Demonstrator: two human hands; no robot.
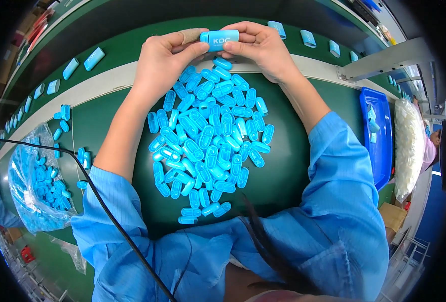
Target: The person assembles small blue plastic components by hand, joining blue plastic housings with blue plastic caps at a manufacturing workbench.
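Head view. Both hands are raised over the far edge of the tabletop [293, 166], which is dark green. The left hand [165, 58] and the right hand [261, 48] are brought together and clamped on one blue plastic capsule-shaped case [219, 39], held horizontally between thumbs and fingers. The left index finger carries a tan wrap at its tip. Both forearms emerge from light blue sleeves [344, 181].

Directly below the hands, a heap of blue oblong shell halves [208, 146] lies loose on the tabletop, spreading from just under the wrists toward the person's body. Left of the heap, a few stray blue pieces [84, 158] lie near a clear plastic bag [31, 181] filled with more of the same parts.

Beyond the hands runs a green conveyor belt [132, 43] carrying assembled blue cases [94, 58], spaced apart along its curve. At the right, a blue tray [379, 146] holds several pieces, beside a bag of white parts [408, 146]. A black cable [97, 201] crosses the left sleeve.
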